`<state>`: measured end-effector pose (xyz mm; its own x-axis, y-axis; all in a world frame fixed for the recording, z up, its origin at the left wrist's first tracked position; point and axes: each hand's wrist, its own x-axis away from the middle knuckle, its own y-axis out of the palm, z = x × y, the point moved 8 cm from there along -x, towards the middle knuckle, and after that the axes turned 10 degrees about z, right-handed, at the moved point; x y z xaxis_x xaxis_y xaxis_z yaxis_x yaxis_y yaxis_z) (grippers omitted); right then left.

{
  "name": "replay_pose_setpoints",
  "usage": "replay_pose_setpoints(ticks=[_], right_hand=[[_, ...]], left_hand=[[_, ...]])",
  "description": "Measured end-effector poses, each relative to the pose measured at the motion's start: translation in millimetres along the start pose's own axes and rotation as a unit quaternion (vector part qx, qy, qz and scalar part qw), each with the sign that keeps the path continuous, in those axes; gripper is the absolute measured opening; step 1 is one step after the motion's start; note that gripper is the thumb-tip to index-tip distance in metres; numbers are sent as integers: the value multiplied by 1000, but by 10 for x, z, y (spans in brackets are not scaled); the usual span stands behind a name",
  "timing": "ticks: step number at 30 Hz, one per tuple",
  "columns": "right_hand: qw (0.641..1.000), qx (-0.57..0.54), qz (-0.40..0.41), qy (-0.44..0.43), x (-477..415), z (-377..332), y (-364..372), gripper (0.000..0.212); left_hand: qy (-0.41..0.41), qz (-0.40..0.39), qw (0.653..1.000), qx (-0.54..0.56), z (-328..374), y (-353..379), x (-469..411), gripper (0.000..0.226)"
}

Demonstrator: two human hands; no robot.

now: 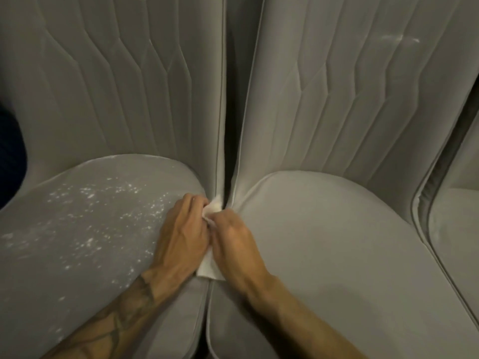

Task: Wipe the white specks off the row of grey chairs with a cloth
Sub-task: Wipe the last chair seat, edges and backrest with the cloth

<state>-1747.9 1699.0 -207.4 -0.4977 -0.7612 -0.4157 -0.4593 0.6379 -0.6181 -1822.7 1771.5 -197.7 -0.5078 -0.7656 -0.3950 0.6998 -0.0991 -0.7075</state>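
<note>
Two grey upholstered chairs stand side by side with a narrow dark gap (228, 125) between them. The left chair's seat (85, 229) is scattered with white specks (114, 195). The right chair's seat (331, 242) looks plain grey, with a faint white smear (399, 38) high on its backrest. A white cloth (208, 266) is bunched over the gap where the seats meet. My left hand (181, 234) and my right hand (233, 244) both grip the cloth, fingers curled on it, and they hide most of it.
A third grey chair's seat edge (456, 229) shows at the far right. A dark blue shape (10, 156) sits at the left edge beside the left chair's backrest (103, 86).
</note>
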Motion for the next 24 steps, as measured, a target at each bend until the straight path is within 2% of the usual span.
replay_pose_setpoints(ticks=[2,4,6,8,10,11,12,14,15,17,19,21,22,24], right_hand=[[999,-35,20,17,-97,115,-177,17],[992,6,96,87,-289,425,-415,14],[984,48,104,136,-316,496,-408,16],[992,40,56,103,-195,215,-94,28],[998,-27,-5,64,14,-67,230,31],[995,-73,-10,70,46,-129,252,30],[990,-107,0,94,13,-89,221,29],[989,-71,52,117,-158,90,23,24],[986,-73,75,130,-239,169,-84,21],[989,-33,95,109,-312,204,-152,16],[996,-4,38,82,-266,149,27,26],[999,17,-6,47,-180,81,123,33],[999,9,-9,35,-174,87,56,32],[998,38,38,20,-240,194,-254,26]], left_hand=[[14,12,1000,5,-58,-125,21,14],[7,18,1000,-23,-148,-211,42,12],[1,17,1000,-25,-199,-222,44,14],[-14,25,1000,4,-232,-245,18,13],[-52,14,998,41,-278,-229,-16,39],[-63,11,997,52,-302,-214,-29,43],[-71,10,996,58,-341,-189,-36,38],[-74,14,997,35,-400,-148,-55,14],[-64,21,998,21,-394,-132,-70,9],[-29,32,999,-3,-352,-103,-102,17],[11,17,999,-35,-305,-65,-107,25],[37,-9,997,-68,-319,-10,-84,20],[47,-14,995,-84,-320,-4,-78,20],[75,-1,991,-111,-280,-36,-98,26]])
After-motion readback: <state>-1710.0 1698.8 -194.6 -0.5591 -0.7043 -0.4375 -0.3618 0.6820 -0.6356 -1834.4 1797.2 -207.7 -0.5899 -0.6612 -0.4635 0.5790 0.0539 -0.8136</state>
